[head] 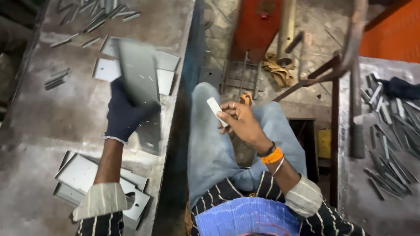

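Sheet-metal plate (139, 83): a long grey bent plate, held up tilted over the left workbench, its lower end near that bench's right edge; blurred along the upper end.
Left workbench (39, 118): large grey steel top filling the left side, scuffed and dusty.
Right workbench (363, 205): grey top along the right edge, beyond a rusty frame.
Person's lap (210, 144): light blue trousers between the two benches, striped dark sleeves with pale cuffs nearer the camera.
Red machine (256, 26): stands on the floor beyond the knees, a tan rag (278, 67) just beside its base.
Near plate stack (83, 175): flat grey plates with square notches, piled at the left bench's near edge, partly under the left forearm.
Far plate stack (168, 72): similar plates lying behind the held plate, toward the right edge of the left bench.
Strip piles: narrow metal strips (94, 15) scattered at the far edge of the left bench; a denser heap of strips (389, 140) on the right bench.
Left hand (124, 113): in a dark blue glove, fingers wrapped around the plate's left side, thumb across its face.
Right hand (240, 122): bare, over the lap, an orange band at the wrist; thumb and forefinger pinch one end of the small piece, other fingers curled.
White piece (215, 108): a small pale flat strip, sticking up and left from the right hand's fingertips.
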